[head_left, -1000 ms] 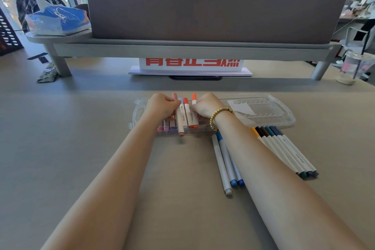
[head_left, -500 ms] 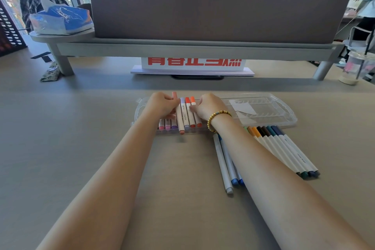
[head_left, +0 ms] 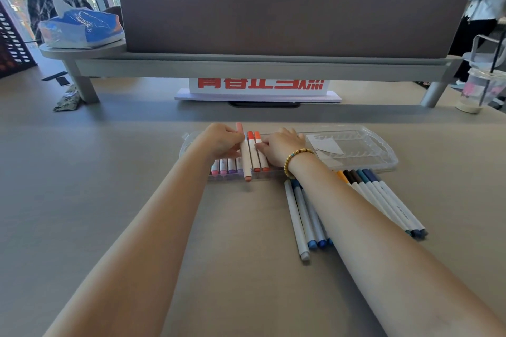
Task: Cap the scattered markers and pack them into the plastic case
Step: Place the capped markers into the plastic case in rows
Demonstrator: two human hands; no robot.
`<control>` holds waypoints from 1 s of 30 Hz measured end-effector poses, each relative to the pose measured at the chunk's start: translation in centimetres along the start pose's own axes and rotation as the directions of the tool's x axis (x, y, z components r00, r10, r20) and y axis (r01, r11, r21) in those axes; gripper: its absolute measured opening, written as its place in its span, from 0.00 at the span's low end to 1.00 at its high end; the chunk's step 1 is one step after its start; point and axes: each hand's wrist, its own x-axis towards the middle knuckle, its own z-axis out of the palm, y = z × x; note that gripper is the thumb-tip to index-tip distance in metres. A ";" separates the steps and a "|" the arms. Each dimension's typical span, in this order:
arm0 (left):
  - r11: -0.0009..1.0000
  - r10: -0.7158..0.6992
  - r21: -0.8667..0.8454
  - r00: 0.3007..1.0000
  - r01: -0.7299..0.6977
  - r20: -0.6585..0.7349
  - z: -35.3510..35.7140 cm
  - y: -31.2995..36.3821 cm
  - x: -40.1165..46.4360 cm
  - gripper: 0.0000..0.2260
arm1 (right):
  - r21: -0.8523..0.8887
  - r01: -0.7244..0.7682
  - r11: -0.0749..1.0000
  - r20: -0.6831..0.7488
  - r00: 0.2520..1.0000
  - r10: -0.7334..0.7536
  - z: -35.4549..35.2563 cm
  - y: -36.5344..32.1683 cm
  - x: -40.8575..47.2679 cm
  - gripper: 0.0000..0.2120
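Grey surface [head_left: 82, 200] stretches before me, a padded divider [head_left: 295, 5] at its far edge. At the far left sits a blue tissue pack [head_left: 82, 29]. My left hand [head_left: 219, 142] has its fingers curled on a salmon marker [head_left: 244, 153], which lies askew over the plastic case [head_left: 377, 150]. Just right, my right hand [head_left: 282, 146] pinches the orange markers [head_left: 257, 150] in the case. Near right, blue-capped markers [head_left: 304, 213] and dark-capped markers [head_left: 383, 197] lie loose.

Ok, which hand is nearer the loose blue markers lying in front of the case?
Right. The right hand sits in the case just beyond the blue markers; the left hand is further left, gripping a peach marker.
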 end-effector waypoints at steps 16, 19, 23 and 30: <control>0.981 0.149 0.146 0.979 -0.128 -0.140 6.1 2.2 1.0 0.17 | 0.397 -0.070 0.915 -0.140 0.981 0.136 0.3 4.1 -1.6 0.10; 0.970 0.199 0.177 0.963 -0.167 -0.182 6.5 1.8 1.1 0.17 | 0.386 -0.069 0.920 -0.145 0.980 0.135 0.2 4.0 -1.6 0.11; 0.971 0.179 0.196 0.962 -0.139 -0.205 6.5 1.7 1.1 0.18 | 0.379 -0.076 0.922 -0.144 0.979 0.141 0.1 3.8 -1.7 0.11; 0.953 0.194 0.264 0.969 -0.149 -0.154 6.2 1.4 1.3 0.20 | 0.343 -0.087 0.935 -0.126 0.982 0.137 0.1 3.6 -1.9 0.12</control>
